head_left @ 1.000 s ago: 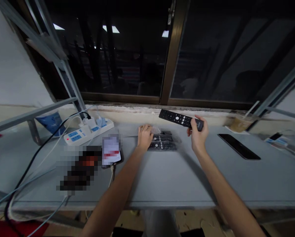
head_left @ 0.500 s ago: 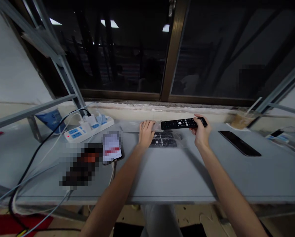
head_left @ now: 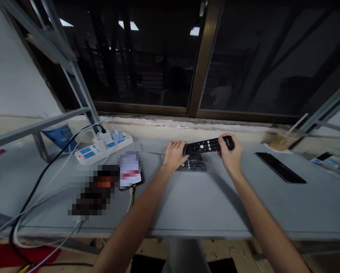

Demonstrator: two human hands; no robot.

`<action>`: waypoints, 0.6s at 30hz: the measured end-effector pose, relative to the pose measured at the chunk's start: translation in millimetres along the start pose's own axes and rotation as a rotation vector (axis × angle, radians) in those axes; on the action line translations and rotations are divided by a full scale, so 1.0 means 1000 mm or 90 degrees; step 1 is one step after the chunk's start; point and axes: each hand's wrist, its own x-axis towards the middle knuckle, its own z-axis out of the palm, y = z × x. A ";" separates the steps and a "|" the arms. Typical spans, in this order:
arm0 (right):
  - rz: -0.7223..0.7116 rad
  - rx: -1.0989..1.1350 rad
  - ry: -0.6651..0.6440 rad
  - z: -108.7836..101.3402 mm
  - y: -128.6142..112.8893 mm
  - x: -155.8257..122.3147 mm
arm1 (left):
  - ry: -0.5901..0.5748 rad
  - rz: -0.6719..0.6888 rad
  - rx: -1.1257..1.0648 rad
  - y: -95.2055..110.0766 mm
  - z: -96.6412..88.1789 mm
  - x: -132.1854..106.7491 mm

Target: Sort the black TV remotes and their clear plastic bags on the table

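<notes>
A black remote control (head_left: 206, 145) is held level above the grey table (head_left: 201, 204), buttons up. My right hand (head_left: 230, 154) grips its right end. My left hand (head_left: 175, 154) closes on its left end. Under the held remote lie more black remotes (head_left: 193, 164) in clear plastic wrap, flat on the table near the window sill.
A white power strip (head_left: 103, 148) with plugs and cables sits at the left. A phone on a charging cable (head_left: 129, 172) and a blurred dark object lie left of my arms. A black phone (head_left: 280, 172) and an iced drink cup (head_left: 282, 140) stand at the right.
The right hand lowered and levelled the remote from a raised tilt. The left hand left the wrapped remotes and took hold of the remote's left end.
</notes>
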 end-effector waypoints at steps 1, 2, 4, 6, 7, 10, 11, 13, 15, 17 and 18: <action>-0.001 -0.008 -0.011 0.001 -0.001 -0.002 | -0.001 0.004 -0.004 0.001 0.000 0.000; 0.001 -0.010 -0.026 0.003 -0.001 -0.004 | -0.001 0.008 -0.008 0.003 0.000 0.000; 0.018 0.003 -0.070 0.008 -0.001 -0.009 | -0.001 0.014 -0.017 0.007 -0.001 0.000; 0.050 0.030 -0.129 0.016 0.000 -0.017 | 0.001 0.009 -0.020 0.011 -0.004 0.000; 0.069 0.047 -0.161 0.020 0.001 -0.022 | 0.006 0.002 -0.018 0.013 -0.006 0.000; 0.125 0.095 -0.252 0.032 0.004 -0.035 | 0.035 -0.002 0.007 0.019 -0.011 -0.002; 0.142 0.112 -0.277 0.036 0.004 -0.039 | 0.045 0.005 0.018 0.021 -0.012 -0.002; 0.167 0.139 -0.301 0.040 0.005 -0.044 | 0.063 0.022 0.030 0.024 -0.013 -0.003; 0.174 0.149 -0.297 0.040 0.004 -0.045 | 0.075 0.032 0.027 0.027 -0.014 -0.003; 0.166 0.138 -0.278 0.037 0.003 -0.042 | 0.078 0.037 0.010 0.029 -0.015 -0.001; 0.161 0.129 -0.268 0.035 0.003 -0.039 | 0.075 0.040 0.000 0.030 -0.017 0.000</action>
